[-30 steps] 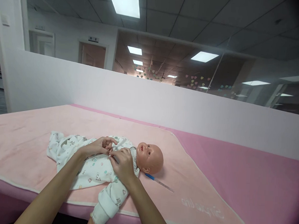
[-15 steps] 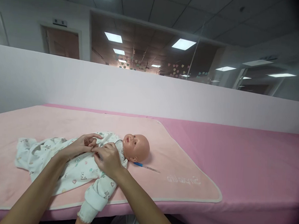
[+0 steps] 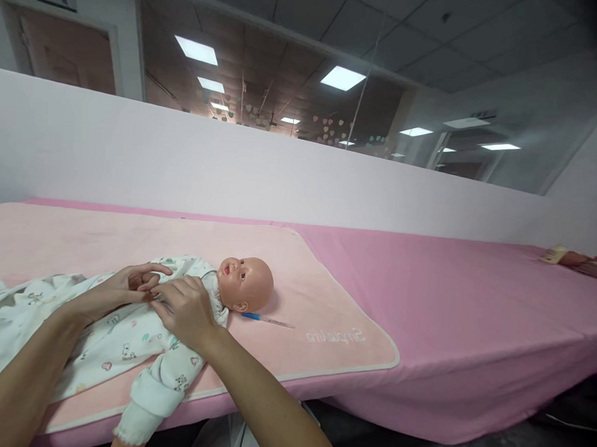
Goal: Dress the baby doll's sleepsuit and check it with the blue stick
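Note:
A baby doll (image 3: pixel 255 281) lies on its back on a peach mat (image 3: pixel 344 306), its head toward the right. It wears a white printed gown (image 3: pixel 126 348) with long sleeves. My left hand (image 3: pixel 138 285) rests over the doll's chest, thumb and fingertips pinched at the gown's front. Close against it, my right hand (image 3: pixel 186 311) also pinches the gown there, its fingertips meeting the left ones. The exact bit of cloth or fastening between the fingers is hidden. A thin stick with a blue end, like a thermometer (image 3: pixel 268 320), lies beside the doll's head.
The mat lies on a table with a pink cloth (image 3: pixel 454 312). A low white partition (image 3: pixel 281 176) runs along the back, with glass above it. At the far right end of the table lies another partly seen object (image 3: pixel 577 259), skin-toned and yellowish.
My view has turned to the right, so everything appears further left and the table's far right end has come into sight. Both hands keep nearly the same pinch at the gown's chest.

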`<control>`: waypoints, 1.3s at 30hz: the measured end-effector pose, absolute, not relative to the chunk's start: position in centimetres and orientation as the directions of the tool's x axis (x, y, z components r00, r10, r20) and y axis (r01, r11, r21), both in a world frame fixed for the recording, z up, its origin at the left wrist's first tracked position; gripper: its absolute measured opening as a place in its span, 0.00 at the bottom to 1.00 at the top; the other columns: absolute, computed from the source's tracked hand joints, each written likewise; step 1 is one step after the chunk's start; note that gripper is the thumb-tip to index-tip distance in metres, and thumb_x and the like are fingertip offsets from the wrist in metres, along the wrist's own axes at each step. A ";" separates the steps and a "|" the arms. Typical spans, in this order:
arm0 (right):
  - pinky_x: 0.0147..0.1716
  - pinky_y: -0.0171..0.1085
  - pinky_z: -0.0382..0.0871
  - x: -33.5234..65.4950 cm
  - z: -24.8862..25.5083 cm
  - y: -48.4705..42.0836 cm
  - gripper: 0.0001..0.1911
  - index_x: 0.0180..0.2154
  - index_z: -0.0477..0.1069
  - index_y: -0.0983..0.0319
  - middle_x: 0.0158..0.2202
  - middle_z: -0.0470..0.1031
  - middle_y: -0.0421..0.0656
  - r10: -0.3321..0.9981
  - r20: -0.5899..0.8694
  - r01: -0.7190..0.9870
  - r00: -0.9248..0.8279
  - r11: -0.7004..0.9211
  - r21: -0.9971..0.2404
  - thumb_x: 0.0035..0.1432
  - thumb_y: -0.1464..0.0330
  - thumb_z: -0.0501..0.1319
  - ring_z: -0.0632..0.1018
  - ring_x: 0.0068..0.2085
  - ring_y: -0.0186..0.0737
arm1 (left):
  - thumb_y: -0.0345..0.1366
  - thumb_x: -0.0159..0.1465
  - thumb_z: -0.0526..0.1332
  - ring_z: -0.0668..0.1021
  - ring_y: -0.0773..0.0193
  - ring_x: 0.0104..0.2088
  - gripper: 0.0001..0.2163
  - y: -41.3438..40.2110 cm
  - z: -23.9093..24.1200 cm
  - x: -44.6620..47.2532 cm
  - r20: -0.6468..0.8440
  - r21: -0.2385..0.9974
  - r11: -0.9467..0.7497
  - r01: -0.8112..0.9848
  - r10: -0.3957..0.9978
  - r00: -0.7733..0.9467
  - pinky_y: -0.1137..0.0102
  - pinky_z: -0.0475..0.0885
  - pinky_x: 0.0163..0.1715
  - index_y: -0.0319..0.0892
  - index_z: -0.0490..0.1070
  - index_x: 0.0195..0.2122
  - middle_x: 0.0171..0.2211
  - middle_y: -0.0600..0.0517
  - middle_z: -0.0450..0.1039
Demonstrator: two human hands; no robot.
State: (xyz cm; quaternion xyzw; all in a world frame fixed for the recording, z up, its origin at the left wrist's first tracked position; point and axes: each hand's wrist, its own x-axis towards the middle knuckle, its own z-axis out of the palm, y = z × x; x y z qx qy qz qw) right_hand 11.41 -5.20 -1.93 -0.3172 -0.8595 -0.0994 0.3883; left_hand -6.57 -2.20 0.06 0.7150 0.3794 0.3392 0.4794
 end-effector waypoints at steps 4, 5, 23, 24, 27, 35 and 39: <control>0.43 0.35 0.58 11.4 -2.0 -5.1 0.11 0.38 0.69 0.61 0.39 0.74 0.41 0.489 0.722 0.643 -0.490 0.762 -0.080 0.59 0.62 0.55 0.70 0.42 0.35 | 0.37 0.53 0.63 0.58 0.71 0.24 0.24 -2.2 0.2 -6.6 0.125 0.942 -0.256 0.217 0.867 0.483 0.75 0.61 0.26 0.45 0.62 0.52 0.23 0.60 0.47; 0.43 0.35 0.58 11.4 -2.0 -5.1 0.11 0.38 0.69 0.61 0.38 0.74 0.41 0.498 0.720 0.648 -0.484 0.757 -0.088 0.59 0.61 0.55 0.70 0.42 0.35 | 0.37 0.53 0.63 0.59 0.71 0.24 0.25 -2.2 0.2 -6.6 0.124 0.940 -0.257 0.223 0.869 0.479 0.75 0.61 0.26 0.45 0.61 0.52 0.23 0.60 0.47; 0.36 0.36 0.57 11.5 -1.9 -5.4 0.14 0.33 0.69 0.61 0.33 0.70 0.41 0.573 0.714 0.745 -0.402 0.658 -0.108 0.58 0.57 0.56 0.69 0.37 0.37 | 0.34 0.51 0.62 0.61 0.71 0.24 0.25 -2.9 0.8 -5.9 0.156 0.956 -0.255 0.142 0.857 0.491 0.74 0.64 0.29 0.44 0.63 0.52 0.22 0.60 0.47; 0.36 0.36 0.57 11.5 -1.9 -5.4 0.13 0.33 0.69 0.61 0.33 0.70 0.41 0.567 0.719 0.741 -0.402 0.663 -0.108 0.58 0.58 0.56 0.68 0.37 0.37 | 0.33 0.51 0.62 0.60 0.71 0.23 0.25 -2.9 0.8 -5.9 0.159 0.957 -0.257 0.136 0.854 0.495 0.74 0.63 0.28 0.44 0.63 0.51 0.22 0.60 0.46; 0.36 0.37 0.58 11.5 -1.9 -5.3 0.12 0.33 0.69 0.60 0.33 0.69 0.41 0.558 0.736 0.730 -0.384 0.671 -0.128 0.58 0.58 0.57 0.68 0.37 0.37 | 0.31 0.49 0.62 0.58 0.72 0.22 0.25 -3.0 1.0 -5.8 0.167 0.962 -0.252 0.106 0.849 0.502 0.73 0.63 0.29 0.43 0.64 0.50 0.21 0.61 0.45; 0.36 0.38 0.57 11.4 -2.1 -5.0 0.11 0.31 0.70 0.60 0.33 0.68 0.42 0.554 0.741 0.734 -0.378 0.668 -0.125 0.56 0.59 0.59 0.67 0.37 0.39 | 0.28 0.49 0.61 0.59 0.73 0.22 0.20 -2.9 1.0 -5.6 0.194 0.973 -0.231 -0.001 0.814 0.547 0.74 0.63 0.29 0.43 0.67 0.45 0.20 0.62 0.47; 0.36 0.38 0.57 11.5 -2.1 -4.8 0.09 0.30 0.68 0.61 0.32 0.69 0.41 0.532 0.744 0.717 -0.405 0.689 -0.103 0.56 0.61 0.59 0.67 0.36 0.39 | 0.29 0.49 0.62 0.61 0.72 0.23 0.21 -3.0 1.2 -5.5 0.204 0.974 -0.222 -0.041 0.785 0.585 0.73 0.63 0.30 0.43 0.67 0.46 0.19 0.62 0.47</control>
